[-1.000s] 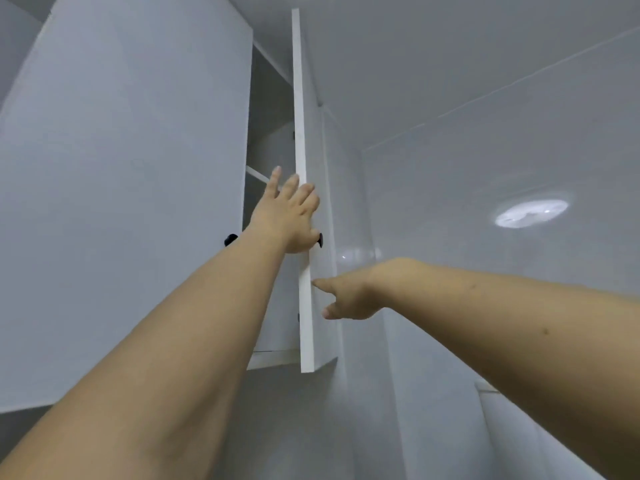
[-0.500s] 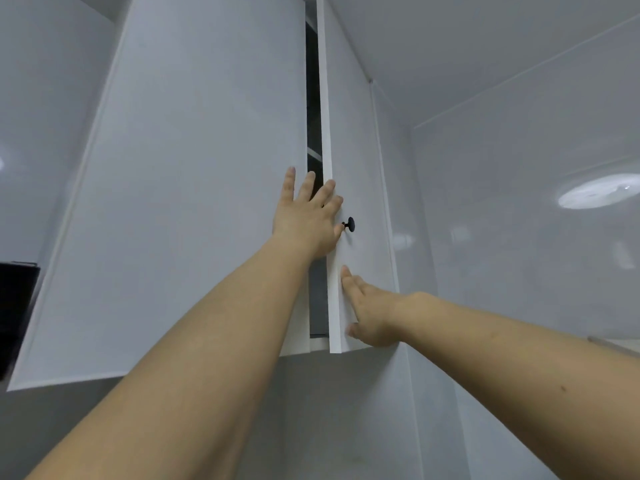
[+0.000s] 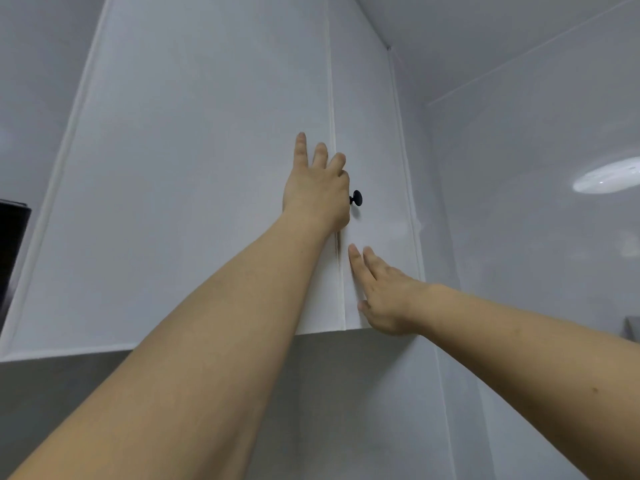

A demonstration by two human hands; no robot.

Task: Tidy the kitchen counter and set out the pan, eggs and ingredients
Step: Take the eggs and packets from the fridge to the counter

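A pale grey-white kitchen corner fills the view, seen from below: glossy wall panels (image 3: 519, 209) to the right, a ceiling seam running toward 1 o'clock, and a round reflection of a lamp (image 3: 606, 176) at 3 o'clock. At centre hangs a white flat-fronted wall cabinet with two doors whose edges meet in a thin vertical seam. The wide left door (image 3: 194, 188) and the narrow right door (image 3: 375, 140) both lie flush with each other, so the cabinet is closed.

The left hand (image 3: 317, 192) rests flat and open against the left door beside the seam, fingers spread and pointing to 12 o'clock, gripping nothing. A small round black knob (image 3: 356, 198) on the right door sits just beside this hand, at its 3 o'clock. The right hand (image 3: 384, 299) presses open-palmed on the lower part of the right door, fingers aimed toward 11 o'clock, holding nothing.

A dark black object (image 3: 12, 254) shows at 9 o'clock; what it is cannot be told. The pan, eggs and ingredients are out of view.
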